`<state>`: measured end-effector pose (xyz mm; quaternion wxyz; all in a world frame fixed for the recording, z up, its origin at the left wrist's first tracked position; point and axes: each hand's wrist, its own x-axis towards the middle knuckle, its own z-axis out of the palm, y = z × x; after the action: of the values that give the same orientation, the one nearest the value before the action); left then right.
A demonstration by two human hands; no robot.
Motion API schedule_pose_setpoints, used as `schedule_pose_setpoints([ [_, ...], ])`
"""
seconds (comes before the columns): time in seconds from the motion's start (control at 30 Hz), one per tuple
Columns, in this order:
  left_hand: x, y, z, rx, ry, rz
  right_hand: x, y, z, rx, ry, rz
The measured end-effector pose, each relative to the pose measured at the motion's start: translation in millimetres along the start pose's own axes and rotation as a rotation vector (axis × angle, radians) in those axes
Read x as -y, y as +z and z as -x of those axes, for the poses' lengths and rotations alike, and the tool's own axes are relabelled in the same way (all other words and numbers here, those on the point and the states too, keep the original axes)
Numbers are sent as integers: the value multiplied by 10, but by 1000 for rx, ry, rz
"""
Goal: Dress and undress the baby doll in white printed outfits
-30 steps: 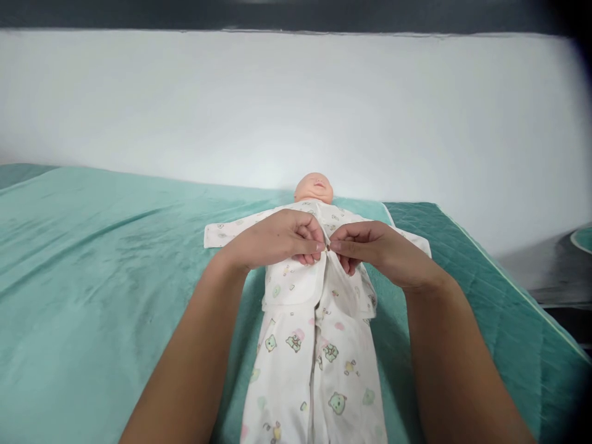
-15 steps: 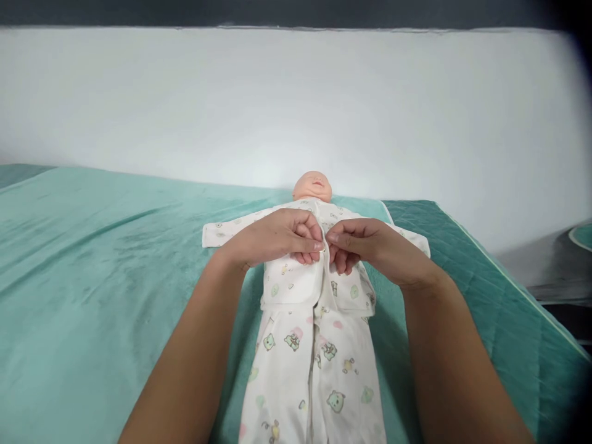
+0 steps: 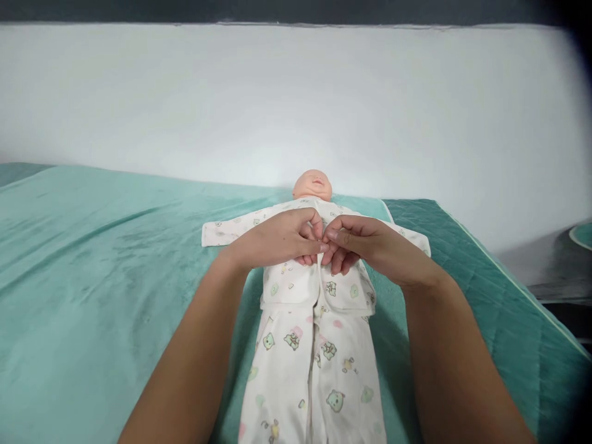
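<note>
Two hands together: left hand (image 3: 287, 238), right hand (image 3: 370, 244) pinching white animal-print cloth jacket's (image 3: 291, 291) front | bald pink doll (image 3: 312, 184) wears it, head by far edge of teal cloth bedcover (image 3: 97, 277) | jacket on; chest closure hidden under my fingers, can't tell if done

The right hand (image 3: 367, 243) has edged left — its fingertips now touch those of the left hand (image 3: 284, 237). The right flap of the white jacket (image 3: 345, 295) has swung inward — narrowing the gap below.
</note>
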<state>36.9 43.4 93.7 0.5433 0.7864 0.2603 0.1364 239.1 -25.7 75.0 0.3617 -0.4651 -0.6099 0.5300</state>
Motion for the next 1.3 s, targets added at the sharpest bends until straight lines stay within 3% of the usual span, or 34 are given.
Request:
schedule_pose_setpoints([
  [0.5,117,-84,-16,108,47,141,37,26,5,12,48,81],
  [0.93,-11,-146,92,141,-188,-122,27,28,-7,-1,43,63],
  [1.13,-65,-136,81,121,-160,-145,37,18,3,-3,20,52],
  [1.23,-77,-117,65,38,-86,-157,44,22,-1,-34,-18,11],
  [1.3,-57,-89,29,-149,-14,-193,38,30,-22,-125,-84,-23],
])
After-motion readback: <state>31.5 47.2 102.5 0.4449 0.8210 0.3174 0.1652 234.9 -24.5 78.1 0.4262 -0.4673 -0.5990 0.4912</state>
